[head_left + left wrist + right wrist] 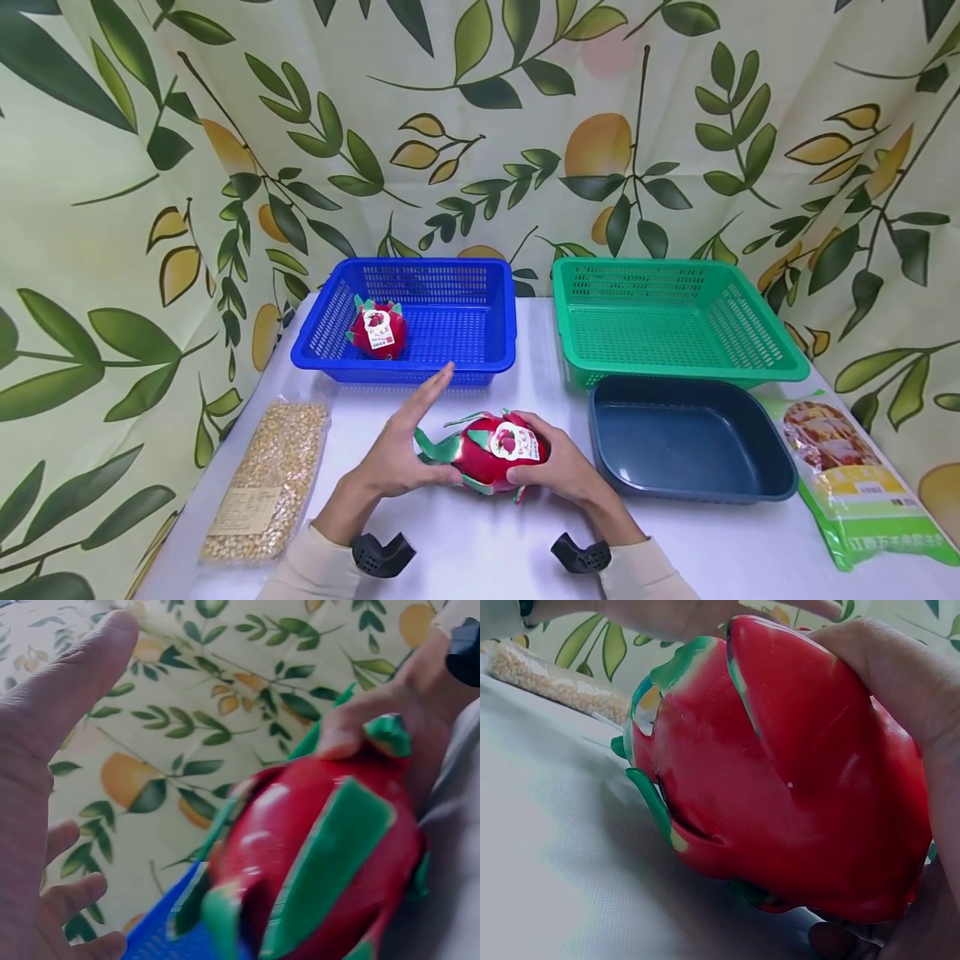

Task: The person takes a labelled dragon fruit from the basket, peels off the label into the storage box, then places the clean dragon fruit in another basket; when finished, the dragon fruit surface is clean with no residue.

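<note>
My right hand (564,465) grips a red dragon fruit (474,457) from its right end, with a white label on top and green leafy tips pointing left. Whether the fruit touches the white table is hard to tell. On the fruit's other side is my left hand (401,454), its thumb and fingers spread wide. The left wrist view shows a gap between this left hand (30,780) and the fruit (300,847). In the right wrist view, the right fingers and thumb curl around the fruit (780,780). Another labelled dragon fruit (395,331) sits in the blue basket (405,368).
At the back right stands a green basket (675,367), with a dark blue basin (690,442) in front of it. A bag of pale grains (281,458) lies at the left. A green and yellow food package (862,483) lies at the right. Patterned cloth (480,125) hangs behind.
</note>
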Tool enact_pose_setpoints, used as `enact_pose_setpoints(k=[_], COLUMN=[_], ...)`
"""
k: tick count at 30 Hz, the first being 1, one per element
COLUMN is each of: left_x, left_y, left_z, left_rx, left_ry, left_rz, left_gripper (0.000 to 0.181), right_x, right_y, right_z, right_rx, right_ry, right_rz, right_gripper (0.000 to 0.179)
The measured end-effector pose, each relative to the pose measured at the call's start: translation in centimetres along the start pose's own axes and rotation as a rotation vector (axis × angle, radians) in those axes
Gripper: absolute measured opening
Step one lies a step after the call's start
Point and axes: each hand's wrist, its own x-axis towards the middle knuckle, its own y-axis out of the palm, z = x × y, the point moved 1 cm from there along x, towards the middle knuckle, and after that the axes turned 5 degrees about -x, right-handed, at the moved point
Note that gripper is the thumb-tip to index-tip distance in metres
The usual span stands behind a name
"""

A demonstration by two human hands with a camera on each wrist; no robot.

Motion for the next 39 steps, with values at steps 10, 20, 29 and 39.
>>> enact_pose_setpoints(k=[10,20,29,39], left_x=[-0.1,0.1,0.2,0.3], left_y=[2.1,3.3,4.1,4.2], left_z=[0.6,0.9,0.9,1.3], left_rx=[0.028,0.173,0.443,0.441], left_ry=[-0.137,-0.208,-0.197,-0.177], left_rz=[0.083,0.171,0.242,0.199], left_gripper=[0.114,0.117,0.121,0.105], right_x=[0.2,0.2,0.3,0.0], right_y=[0.0,0.1,0.2,0.1], right_z=[-0.9,-1.3,-1.5,-0.5], right_rx=[0.005,0.019,-0.008,-0.029], right_ry=[0.003,-0.026,-0.037,0.026], right_rz=[-0.003,0.003,0.0,0.001], right_gripper=[0.079,0.08,0.074,0.083])
